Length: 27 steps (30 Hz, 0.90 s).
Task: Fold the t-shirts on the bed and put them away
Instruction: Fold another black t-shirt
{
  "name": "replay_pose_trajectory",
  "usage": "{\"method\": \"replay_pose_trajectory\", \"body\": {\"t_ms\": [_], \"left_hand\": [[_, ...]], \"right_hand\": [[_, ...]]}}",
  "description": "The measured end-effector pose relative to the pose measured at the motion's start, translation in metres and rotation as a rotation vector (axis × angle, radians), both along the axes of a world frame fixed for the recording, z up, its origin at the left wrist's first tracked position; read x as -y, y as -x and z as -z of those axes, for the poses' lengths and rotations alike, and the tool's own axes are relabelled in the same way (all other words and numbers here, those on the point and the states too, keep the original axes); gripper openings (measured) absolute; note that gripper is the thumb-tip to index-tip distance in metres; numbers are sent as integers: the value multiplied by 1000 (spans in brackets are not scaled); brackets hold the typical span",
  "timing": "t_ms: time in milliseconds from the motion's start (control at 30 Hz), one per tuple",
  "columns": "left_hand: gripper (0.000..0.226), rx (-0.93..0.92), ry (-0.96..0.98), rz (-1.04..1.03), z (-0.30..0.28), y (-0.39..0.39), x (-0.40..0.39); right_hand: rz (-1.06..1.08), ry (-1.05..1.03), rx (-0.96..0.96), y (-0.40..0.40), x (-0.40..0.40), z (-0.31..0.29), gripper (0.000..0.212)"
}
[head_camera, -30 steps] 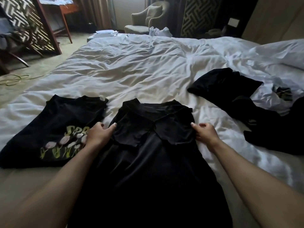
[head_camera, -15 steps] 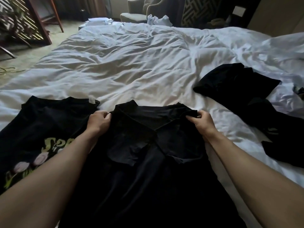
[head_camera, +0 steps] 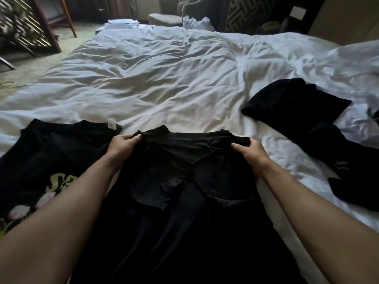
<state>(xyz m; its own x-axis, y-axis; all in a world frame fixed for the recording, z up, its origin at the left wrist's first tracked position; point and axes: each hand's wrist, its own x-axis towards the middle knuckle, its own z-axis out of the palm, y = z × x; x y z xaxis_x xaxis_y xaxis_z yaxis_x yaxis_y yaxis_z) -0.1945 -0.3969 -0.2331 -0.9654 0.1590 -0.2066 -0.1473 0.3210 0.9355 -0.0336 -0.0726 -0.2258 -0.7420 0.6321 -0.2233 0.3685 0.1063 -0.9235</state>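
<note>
Black collared shirt (head_camera: 184, 201) laid flat on near edge of white-sheeted bed (head_camera: 164, 89), collar end away from viewer. Left shoulder of shirt gripped by left hand (head_camera: 121, 145), fingers curled into fabric; right shoulder gripped likewise by right hand (head_camera: 251, 153). Printed black t-shirt (head_camera: 47, 160) spread just beside, at left. Unfolded dark garments (head_camera: 307, 119) heaped at right, apart. Armchair (head_camera: 170, 15) seen beyond bed.

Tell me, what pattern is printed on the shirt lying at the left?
Pink tulips with yellow-green lettering on black, seen on the printed shirt in the head view.
</note>
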Motion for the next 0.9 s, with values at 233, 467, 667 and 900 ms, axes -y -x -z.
{"method": "replay_pose_trajectory", "body": {"t_ms": [233,467,667,900], "left_hand": [[40,-12,159,-25,6,20,6],[13,-98,102,74,4,3,-1],[28,8,93,-127,8,18,-4],[39,71,204,-216,7,26,-12]], "right_hand": [[190,-960,126,3,36,-11,52],[-602,-1092,68,9,144,15,74],[-720,-1164,222,6,143,17,56],[-685,-1106,65,8,138,16,53]]}}
